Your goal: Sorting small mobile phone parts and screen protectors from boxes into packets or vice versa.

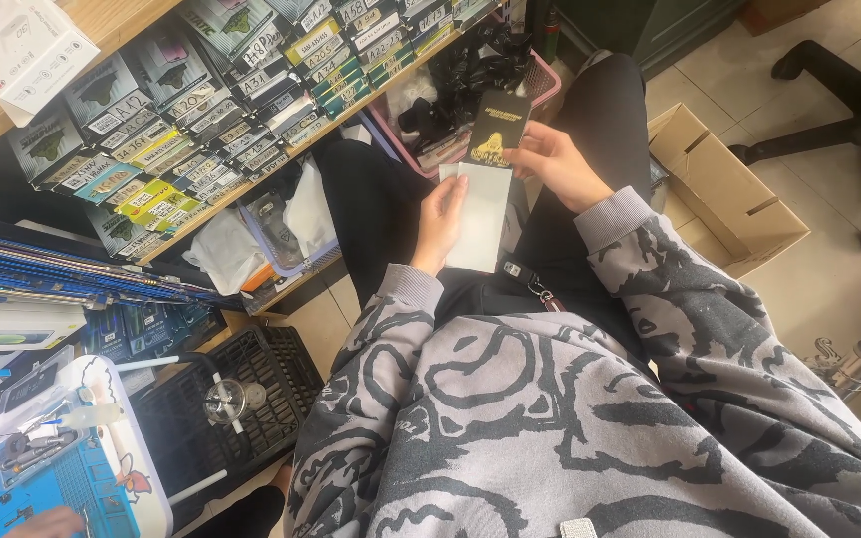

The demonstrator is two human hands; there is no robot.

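**Both hands busy over the lap: white sleeve in one, black box in the other**

So the person's sitting down, looking at their own lap. The left hand (440,221) is closed on the edge of a flat white sleeve (482,214), thumb on the front and fingers behind, holding it upright over the dark trousers. The right hand (553,162) pinches a slim black package with a yellow graphic (499,128) at its lower end; that box sits just above the white sleeve, and the two overlap or touch at the top edge, can't quite tell which.

Both arms are in a grey sweatshirt with dark swirly patterns (550,399). To the left there's a wooden shelf (251,184) packed with rows of labelled small boxes. An open cardboard box (724,189) sits on the tiled floor to the right. A black plastic crate (241,394) is down by the left knee, next to a blue work mat (52,488).
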